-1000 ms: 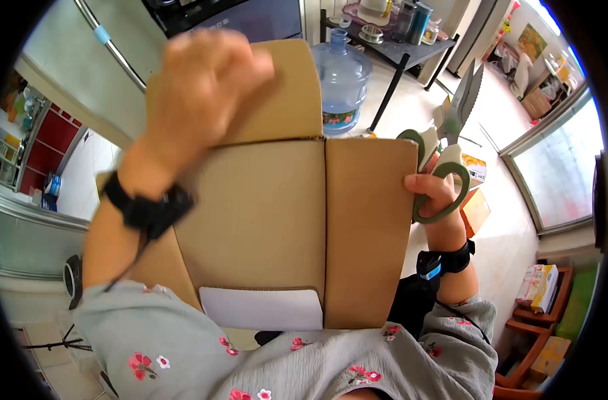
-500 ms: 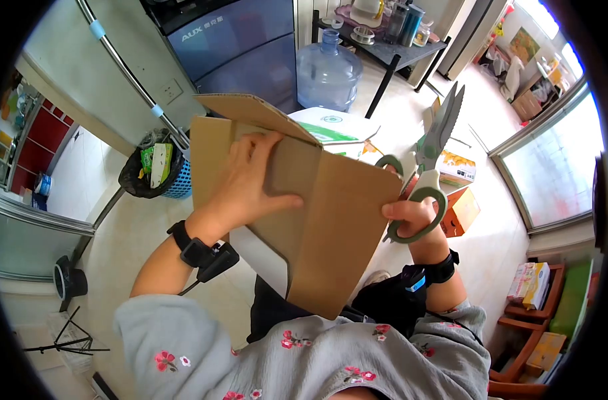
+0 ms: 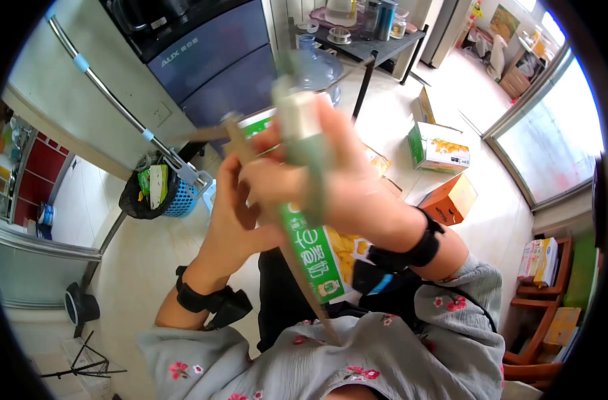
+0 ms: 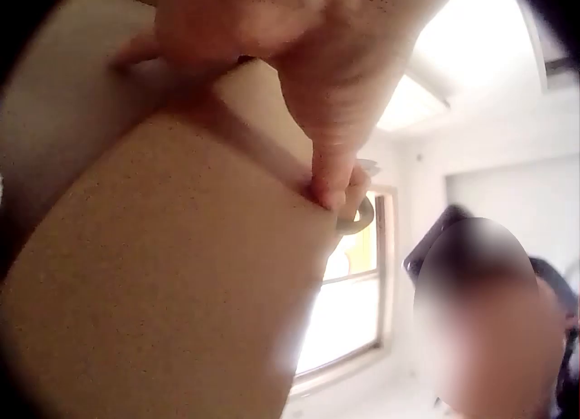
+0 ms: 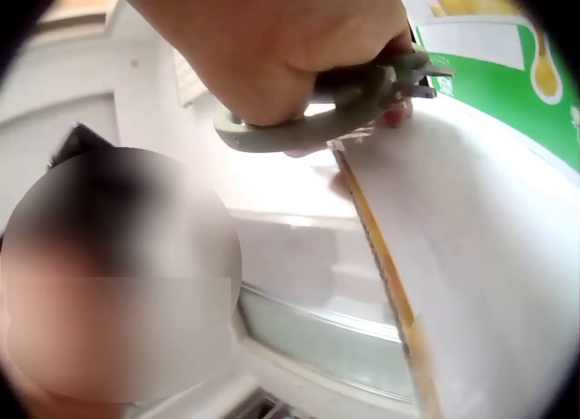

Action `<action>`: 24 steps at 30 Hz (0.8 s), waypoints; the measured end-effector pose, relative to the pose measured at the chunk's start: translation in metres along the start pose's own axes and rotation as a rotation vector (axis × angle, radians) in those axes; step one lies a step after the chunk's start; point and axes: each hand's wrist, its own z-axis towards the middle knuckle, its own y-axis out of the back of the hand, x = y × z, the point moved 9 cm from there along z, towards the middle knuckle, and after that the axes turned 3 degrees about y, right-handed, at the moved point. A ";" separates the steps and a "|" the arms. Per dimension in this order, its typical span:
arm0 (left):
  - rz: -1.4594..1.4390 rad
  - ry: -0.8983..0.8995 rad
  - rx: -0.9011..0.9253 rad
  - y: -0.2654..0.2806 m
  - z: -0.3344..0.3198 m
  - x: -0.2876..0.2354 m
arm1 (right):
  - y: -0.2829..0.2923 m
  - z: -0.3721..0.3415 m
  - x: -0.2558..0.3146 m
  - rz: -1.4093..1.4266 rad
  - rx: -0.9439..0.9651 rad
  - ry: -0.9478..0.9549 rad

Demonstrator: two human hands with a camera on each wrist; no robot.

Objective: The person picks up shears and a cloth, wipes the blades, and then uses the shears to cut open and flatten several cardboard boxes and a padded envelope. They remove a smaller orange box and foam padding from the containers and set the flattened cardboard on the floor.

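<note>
A cardboard carton (image 3: 314, 263), folded nearly flat, stands edge-on before my chest. One face is green with a yellow picture; bare brown board (image 4: 181, 256) fills much of the left wrist view. My left hand (image 3: 227, 227) grips its upper part, thumb bent over an edge and fingers spread on a panel. My right hand (image 3: 344, 177), at the carton's top edge close to the left, holds green-and-white scissors (image 3: 300, 123), blurred in the head view. In the right wrist view the green scissor handle (image 5: 290, 134) lies around that hand, beside the carton's pale side (image 5: 480, 229).
A blue basket (image 3: 180, 203) lined with a black bag stands at left, beside a metal pole (image 3: 104, 83). Behind the hands are a water jug (image 3: 317, 70) and a black shelf (image 3: 364, 48). A green-white box (image 3: 437, 147) and an orange box (image 3: 450, 200) lie on the floor.
The carton has turned from face-on to edge-on and been folded together, showing its printed side. My right hand with the scissors has moved left to its top; the left hand now grips there too.
</note>
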 end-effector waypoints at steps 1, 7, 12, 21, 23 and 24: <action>-0.068 0.046 -0.012 0.005 -0.005 0.002 | -0.012 0.002 0.000 -0.092 0.019 0.033; 0.060 0.090 -0.158 0.053 -0.053 0.038 | -0.068 -0.010 -0.045 -0.191 0.188 0.167; -0.489 -0.025 -0.521 0.108 -0.077 0.062 | -0.063 -0.010 -0.056 -0.016 0.291 -0.116; -0.318 0.140 -0.090 0.082 -0.051 0.154 | 0.122 -0.001 -0.239 -0.453 -0.419 -0.295; -0.103 0.174 -0.033 0.049 -0.012 0.194 | 0.075 -0.019 -0.359 -0.259 -0.120 -0.454; -0.153 0.256 -0.025 0.031 0.006 0.214 | 0.060 -0.028 -0.357 -0.170 -0.136 -0.450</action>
